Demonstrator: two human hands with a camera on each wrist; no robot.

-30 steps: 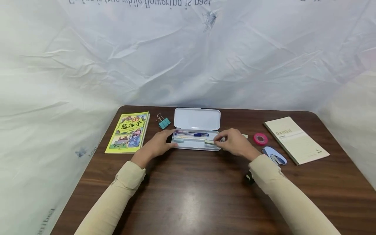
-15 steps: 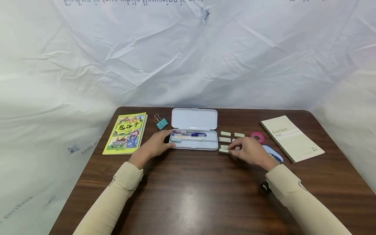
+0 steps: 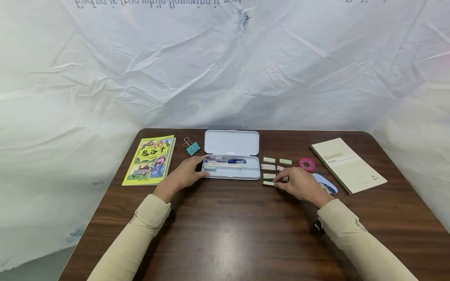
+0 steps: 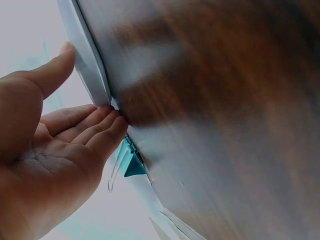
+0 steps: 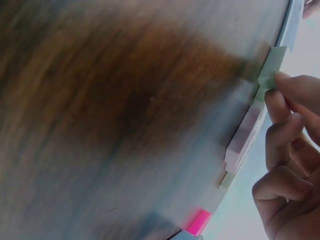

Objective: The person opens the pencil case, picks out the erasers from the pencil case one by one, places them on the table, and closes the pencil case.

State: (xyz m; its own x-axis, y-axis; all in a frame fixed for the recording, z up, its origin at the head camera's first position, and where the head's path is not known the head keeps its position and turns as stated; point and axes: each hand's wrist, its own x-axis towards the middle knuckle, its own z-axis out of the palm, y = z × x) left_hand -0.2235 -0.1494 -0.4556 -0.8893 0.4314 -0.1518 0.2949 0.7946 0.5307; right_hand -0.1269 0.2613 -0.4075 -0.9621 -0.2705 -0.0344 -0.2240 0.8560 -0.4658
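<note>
My right hand point(image 3: 299, 184) pinches a small pale eraser point(image 3: 268, 183) on the table point(image 3: 225, 226), just right of the open pencil case point(image 3: 232, 171). My left hand point(image 3: 184, 173) rests, fingers straight, against the case's left end. My thin fingertip hold could slip and knock the neighbouring erasers point(image 3: 268, 168).

Left grip point(image 3: 188, 174) fingers straight, right grip point(image 3: 299, 183) fingers curled, pinching

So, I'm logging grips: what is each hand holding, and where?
Right hand pinches a green sticky-note pad at its end; left hand steadies the pencil case at its left end.
</note>
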